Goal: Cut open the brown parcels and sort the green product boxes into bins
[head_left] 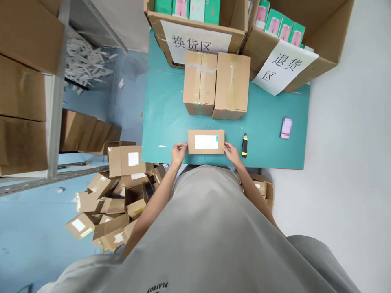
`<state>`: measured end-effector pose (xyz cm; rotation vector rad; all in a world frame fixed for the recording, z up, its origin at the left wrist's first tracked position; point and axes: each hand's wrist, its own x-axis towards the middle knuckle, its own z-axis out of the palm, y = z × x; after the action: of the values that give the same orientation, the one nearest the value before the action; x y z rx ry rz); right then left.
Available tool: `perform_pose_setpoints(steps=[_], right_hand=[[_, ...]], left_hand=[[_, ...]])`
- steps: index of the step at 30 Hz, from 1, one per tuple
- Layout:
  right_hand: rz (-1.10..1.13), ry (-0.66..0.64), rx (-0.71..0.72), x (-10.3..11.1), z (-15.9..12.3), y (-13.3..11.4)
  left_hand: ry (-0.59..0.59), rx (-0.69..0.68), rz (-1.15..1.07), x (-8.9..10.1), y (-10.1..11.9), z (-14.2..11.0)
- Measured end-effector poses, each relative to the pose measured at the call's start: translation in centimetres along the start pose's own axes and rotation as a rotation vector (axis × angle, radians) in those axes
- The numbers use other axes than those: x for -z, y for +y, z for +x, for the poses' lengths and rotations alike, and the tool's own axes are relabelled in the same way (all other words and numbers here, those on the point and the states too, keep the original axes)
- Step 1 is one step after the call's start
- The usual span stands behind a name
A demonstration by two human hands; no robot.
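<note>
A small cardboard box (191, 142) with a white label on its top lies at the front edge of the green table. At its left end, my left hand (179, 153) has fingers and thumb pinched against the side. My right hand (232, 153) grips the opposite end, fingertips at the lower right corner. Just right of that hand is a black and yellow utility knife (244, 146). Two taped cardboard boxes, a left one (200, 81) and a right one (232, 85), stand side by side behind the small box.
Large open cartons, one at the back (159, 30) and one at the back right (324, 65), hold green-and-pink packages and bear paper signs. A blurred pink object (286, 127) lies on the green table (271, 114). Discarded boxes (110, 203) heap on the floor beside a metal shelf (55, 122).
</note>
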<state>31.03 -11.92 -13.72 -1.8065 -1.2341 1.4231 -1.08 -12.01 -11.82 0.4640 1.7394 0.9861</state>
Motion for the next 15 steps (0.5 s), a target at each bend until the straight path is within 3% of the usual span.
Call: perform_pose_setpoints(steps=[8,15], right_hand=[[-0.052,0.001,-0.105,0.5,-0.9,1.6],[-0.044,-0.05,-0.061,0.1,-2.9,0.6]], left_hand=[[0.023,0.093,0.132,1.7,-0.8,0.1],[-0.188,0.059,0.172,1.6,-0.7,-1.7]])
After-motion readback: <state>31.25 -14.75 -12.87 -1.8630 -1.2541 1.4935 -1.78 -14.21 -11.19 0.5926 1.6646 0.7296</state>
